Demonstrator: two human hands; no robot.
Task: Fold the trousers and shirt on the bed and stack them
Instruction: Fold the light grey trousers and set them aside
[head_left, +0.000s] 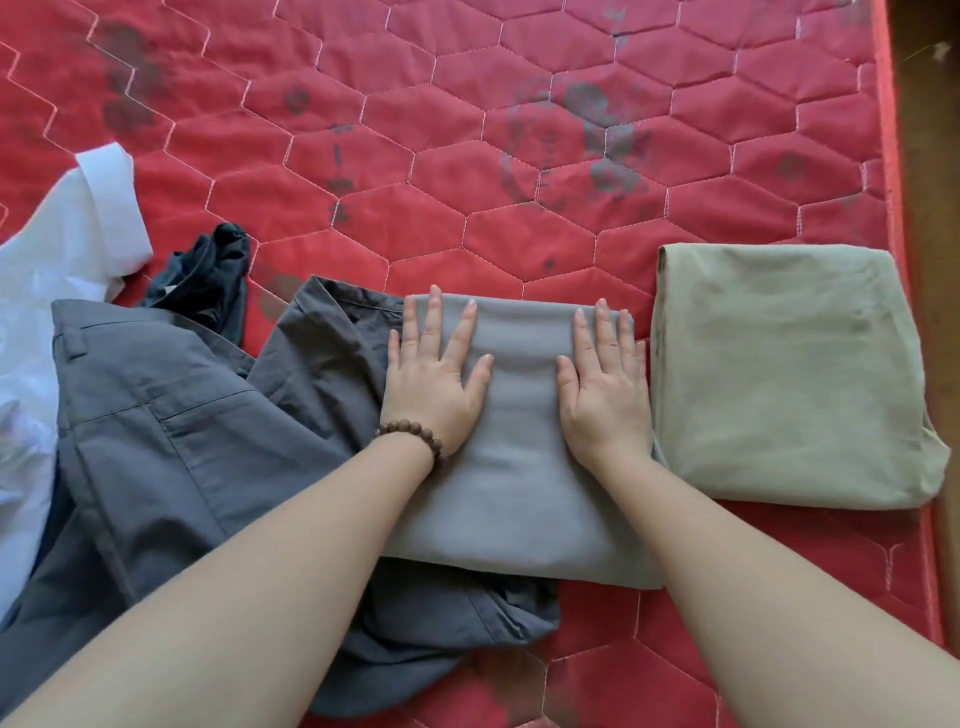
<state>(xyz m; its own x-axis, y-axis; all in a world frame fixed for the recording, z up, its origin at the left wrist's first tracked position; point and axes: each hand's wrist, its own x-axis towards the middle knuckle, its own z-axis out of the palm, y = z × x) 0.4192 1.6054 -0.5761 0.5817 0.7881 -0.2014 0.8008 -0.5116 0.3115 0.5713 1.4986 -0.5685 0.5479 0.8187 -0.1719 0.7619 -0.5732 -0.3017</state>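
The red quilted bed (467, 156) carries everything. Taking the grey fold (519, 467) as landmark: it lies in the near middle of the bed, a neat rectangle whose long axis runs from the person toward the far side, its far short edge squared off.

Just to its right, close but seemingly not touching, sits a folded olive garment (789, 374), about square. To its left, and partly under its near left corner, sprawls an unfolded dark grey garment (171, 441), pocket up. Beyond that, further left, lies a white shirt (67, 234), unfolded, collar toward the far side, and a small black bundle (213, 280) beside it.

Both hands lie flat on the far half of the grey fold, fingers straight and spread, holding nothing: the left hand (436, 384), with a bead bracelet (410, 436) at its wrist, toward the left edge; the right hand (602, 395) toward the right edge.

This looks like smoothing after a fold. To do it well, press evenly and stroke outward from the middle to the edges so the shallow ridges between the hands flatten, keeping the edges aligned before lifting it onto the olive garment.
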